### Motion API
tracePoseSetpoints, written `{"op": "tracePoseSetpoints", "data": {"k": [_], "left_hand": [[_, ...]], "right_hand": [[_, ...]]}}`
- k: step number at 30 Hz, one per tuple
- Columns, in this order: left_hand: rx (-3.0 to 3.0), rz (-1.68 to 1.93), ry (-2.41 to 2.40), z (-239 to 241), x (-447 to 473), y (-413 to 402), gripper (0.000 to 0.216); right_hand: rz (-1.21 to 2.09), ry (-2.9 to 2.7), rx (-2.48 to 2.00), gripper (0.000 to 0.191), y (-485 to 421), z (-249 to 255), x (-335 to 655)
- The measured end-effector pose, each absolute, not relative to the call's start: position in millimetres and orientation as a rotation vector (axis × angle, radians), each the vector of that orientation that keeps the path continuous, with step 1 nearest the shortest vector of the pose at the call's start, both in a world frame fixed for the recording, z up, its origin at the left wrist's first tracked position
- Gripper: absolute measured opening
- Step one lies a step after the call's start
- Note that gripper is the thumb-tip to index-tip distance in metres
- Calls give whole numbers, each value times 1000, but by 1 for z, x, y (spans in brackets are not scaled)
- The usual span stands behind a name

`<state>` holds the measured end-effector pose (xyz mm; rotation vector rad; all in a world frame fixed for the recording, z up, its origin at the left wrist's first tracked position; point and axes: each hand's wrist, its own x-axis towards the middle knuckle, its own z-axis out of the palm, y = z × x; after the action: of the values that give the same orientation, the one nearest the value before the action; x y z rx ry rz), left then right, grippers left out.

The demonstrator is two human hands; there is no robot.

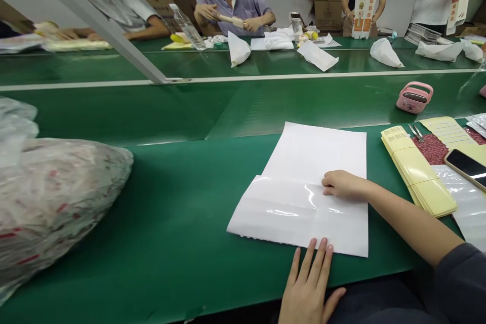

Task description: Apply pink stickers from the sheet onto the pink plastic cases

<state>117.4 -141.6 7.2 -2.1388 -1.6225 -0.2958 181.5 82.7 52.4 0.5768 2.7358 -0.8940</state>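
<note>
A large white sheet [315, 162] lies flat on the green table, its near half covered by a glossy clear film [288, 207]. My left hand [309, 283] rests flat at the sheet's near edge, fingers stretched out and touching the paper. My right hand [341, 185] sits on the sheet's middle right with its fingers curled under, pressing on the film; whether anything is in them I cannot make out.
A big clear bag of wrapped items [53, 202] fills the left. To the right lie yellow sticker sheets [417, 172], tweezers [416, 132], a phone [467, 167] and a pink tape dispenser [414, 97]. Other people work across the green conveyor [228, 101], among white bags.
</note>
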Motion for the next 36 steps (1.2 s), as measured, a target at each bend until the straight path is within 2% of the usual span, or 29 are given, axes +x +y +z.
{"op": "tracePoseSetpoints", "data": {"k": [8,21,25,29,36], "left_hand": [[-2175,-282,-1602,13,113,-138,55],[-2283,-268,-1717,15,108,-139,78],[-2358,-327,-1866,26,100,-141,72],[-2193,-425,-1897,32,86,-150,60],[-2089,-216,-1748,22,77,-157,63]], "right_hand": [[-834,2722,596,22,81,56,180],[-764,2694,620,21,78,57,177],[-748,2679,619,21,77,59,175],[-725,2657,626,21,76,64,173],[-718,2655,621,21,76,63,174]]}}
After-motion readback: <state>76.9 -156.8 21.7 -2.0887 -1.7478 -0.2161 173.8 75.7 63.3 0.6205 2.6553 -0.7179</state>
